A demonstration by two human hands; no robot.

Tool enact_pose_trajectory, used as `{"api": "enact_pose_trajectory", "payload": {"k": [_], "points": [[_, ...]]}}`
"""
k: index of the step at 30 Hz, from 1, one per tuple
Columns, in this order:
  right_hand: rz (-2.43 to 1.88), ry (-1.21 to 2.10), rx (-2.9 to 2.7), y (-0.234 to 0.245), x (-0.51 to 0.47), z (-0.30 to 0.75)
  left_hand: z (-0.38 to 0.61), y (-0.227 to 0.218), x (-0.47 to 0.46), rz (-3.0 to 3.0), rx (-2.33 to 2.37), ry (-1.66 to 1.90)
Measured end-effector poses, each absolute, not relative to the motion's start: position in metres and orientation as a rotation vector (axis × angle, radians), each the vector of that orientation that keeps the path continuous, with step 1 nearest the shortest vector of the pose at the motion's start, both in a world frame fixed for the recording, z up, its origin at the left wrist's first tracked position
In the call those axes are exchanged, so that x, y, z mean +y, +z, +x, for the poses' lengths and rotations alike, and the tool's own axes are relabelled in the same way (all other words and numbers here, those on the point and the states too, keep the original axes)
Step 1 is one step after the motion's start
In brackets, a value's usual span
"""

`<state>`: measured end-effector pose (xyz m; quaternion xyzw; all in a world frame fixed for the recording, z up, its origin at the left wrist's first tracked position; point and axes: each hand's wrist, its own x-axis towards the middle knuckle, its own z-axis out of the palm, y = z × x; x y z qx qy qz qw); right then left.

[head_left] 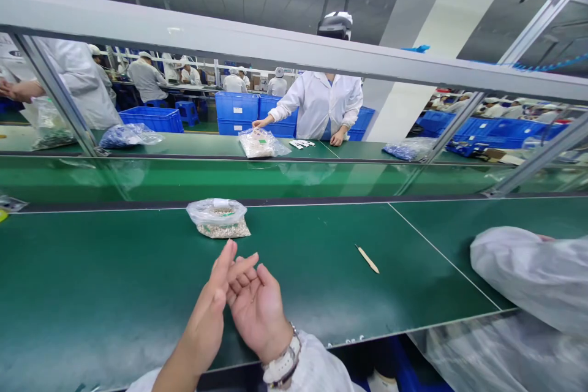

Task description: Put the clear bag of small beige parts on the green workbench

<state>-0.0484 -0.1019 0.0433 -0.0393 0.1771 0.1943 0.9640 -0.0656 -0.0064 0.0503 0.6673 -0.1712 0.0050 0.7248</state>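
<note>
- While kept close together, seen with left hand (214, 303) straightened nearly flat and right hand (258, 309) loosely cupped, nothing visibly gripped.
- Just ahead of both, see clear bag of small pieces (223, 229).
- Well to their right, see slim pale tool (368, 260).

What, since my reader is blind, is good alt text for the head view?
A person's left hand and right hand are held close together above a green worktable. Beyond them sits a clear bag of small pale pieces; a slim tool lies to the right. Opposite, a white-coated co-worker has one hand at another bag.
</note>
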Motion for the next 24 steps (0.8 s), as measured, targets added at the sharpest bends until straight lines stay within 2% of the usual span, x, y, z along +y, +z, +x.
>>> {"api": "enact_pose_trajectory", "payload": {"k": [4,7,10,13,18,20,24], "points": [[-0.293,0.323,0.387,0.056,-0.118,-0.003,-0.047,0.04,0.03,1.681,-0.387,0.184],[-0.482,0.303,0.238,0.077,-0.111,0.052,-0.038,0.034,0.046,1.763,-0.079,0.011],[-0.855,0.435,-0.006,0.089,-0.09,0.104,-0.038,0.022,0.05,1.771,0.176,-0.23],[-1.281,0.682,-0.192,0.088,-0.076,0.138,-0.04,0.001,0.055,1.78,0.231,-0.337],[-1.468,0.868,-0.532,0.085,-0.084,0.157,-0.037,-0.026,0.078,1.746,0.348,-0.357],[-1.582,0.806,-0.635,0.086,-0.086,0.158,-0.031,-0.024,0.082,1.759,0.372,-0.347],[-1.895,0.476,-0.602,0.08,-0.079,0.155,-0.016,-0.003,0.077,1.879,0.304,-0.344]]}}
